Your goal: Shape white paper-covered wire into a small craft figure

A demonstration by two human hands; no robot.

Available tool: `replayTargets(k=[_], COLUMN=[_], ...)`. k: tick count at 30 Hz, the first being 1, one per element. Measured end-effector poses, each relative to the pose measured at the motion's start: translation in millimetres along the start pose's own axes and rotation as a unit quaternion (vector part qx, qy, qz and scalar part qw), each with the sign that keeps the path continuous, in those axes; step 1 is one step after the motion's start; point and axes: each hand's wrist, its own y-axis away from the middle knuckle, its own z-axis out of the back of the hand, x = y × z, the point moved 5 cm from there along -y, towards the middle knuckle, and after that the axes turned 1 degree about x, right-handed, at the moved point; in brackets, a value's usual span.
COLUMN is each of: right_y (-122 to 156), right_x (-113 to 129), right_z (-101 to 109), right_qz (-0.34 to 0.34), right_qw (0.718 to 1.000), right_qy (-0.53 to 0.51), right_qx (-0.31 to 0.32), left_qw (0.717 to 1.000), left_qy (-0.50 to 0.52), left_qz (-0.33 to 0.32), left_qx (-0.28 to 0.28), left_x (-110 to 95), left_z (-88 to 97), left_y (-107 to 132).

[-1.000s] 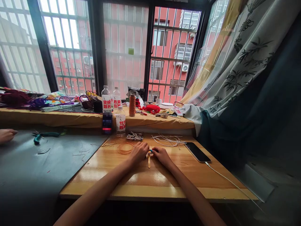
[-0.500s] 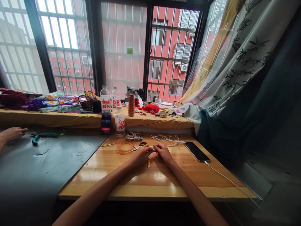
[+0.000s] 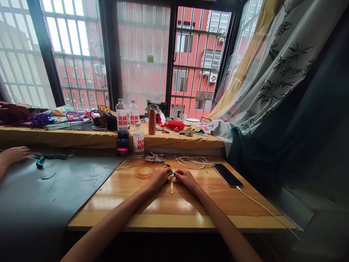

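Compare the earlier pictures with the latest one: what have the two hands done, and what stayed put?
The left hand and right hand slid slightly leftward, so they now meet over the top of the wooden stick, and the left hand hides most of the scissors. The stick, orange wire coil and phone stayed put.

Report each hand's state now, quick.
Left hand: closed, pinching the top end of the wooden stick.
Right hand: closed, pinching the same end from the other side.
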Motion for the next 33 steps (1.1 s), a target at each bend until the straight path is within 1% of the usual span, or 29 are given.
replayTargets(k=[3,5,6,8,10,12,14,16,21,25,29,33], right_y=[0,1,1,1,1,1,0,-2,-4,-4,-2,-2], right_x=[1,1,2,2,2,2,0,-3,-7,-6,-3,-1], right_z=[-1,-1,-1,-1,0,0,1,3,7,10,12,11], right_qz=[0.003,0.005,0.006,0.012,0.020,0.028,0.030,0.028,0.018,0.010,0.001,0.000], right_qw=[1.000,1.000,0.999,0.999,0.999,0.998,0.998,0.999,1.000,0.999,0.997,0.998], right_qy=[0.019,0.029,0.034,0.042,0.048,0.051,0.048,0.038,-0.002,-0.037,-0.057,-0.052], right_qx=[0.000,0.000,0.000,-0.002,-0.006,-0.010,-0.014,-0.017,-0.025,-0.035,-0.044,-0.035], left_qw=[0.991,0.982,0.982,0.987,0.995,0.999,1.000,0.999,0.996,0.994,0.995,0.998], left_qy=[-0.122,-0.167,-0.172,-0.151,-0.100,-0.039,0.011,0.038,0.063,0.082,0.078,0.051], left_qz=[-0.054,-0.082,-0.081,-0.054,-0.016,0.004,-0.003,-0.021,-0.061,-0.068,-0.064,-0.040], left_qx=[0.028,0.028,0.020,0.005,-0.006,-0.012,-0.016,-0.018,-0.008,-0.014,-0.013,-0.008], left_x=[-7,-12,-13,-12,-10,-9,-12,-16,-25,-27,-22,-10], left_z=[4.4,8.7,10.8,12.9,11.2,6.6,2.1,-0.7,0.9,6.8,6.9,1.6], left_y=[2,3,3,2,1,0,1,2,6,7,4,0])
